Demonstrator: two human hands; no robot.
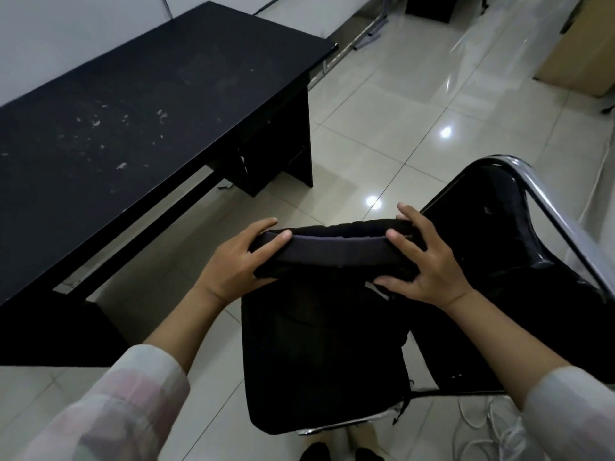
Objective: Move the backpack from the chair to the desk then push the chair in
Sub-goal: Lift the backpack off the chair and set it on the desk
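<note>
Backpack (326, 354), black, hung upright over the front of the chair (519, 261), its lower end near the chair's front edge, and whether it rested on the seat could not be told. Both hands were clamped on its top edge, well apart: the left hand (233, 264) at the left corner, the right hand (429, 261) at the right corner, thumbs underneath and fingers curled over. Pale sleeves (126, 404) covered the forearms. The chair had a chrome frame and stood on glossy tiled floor (399, 121). Further left stood the black desk (139, 104), its top scuffed with pale marks.
</note>
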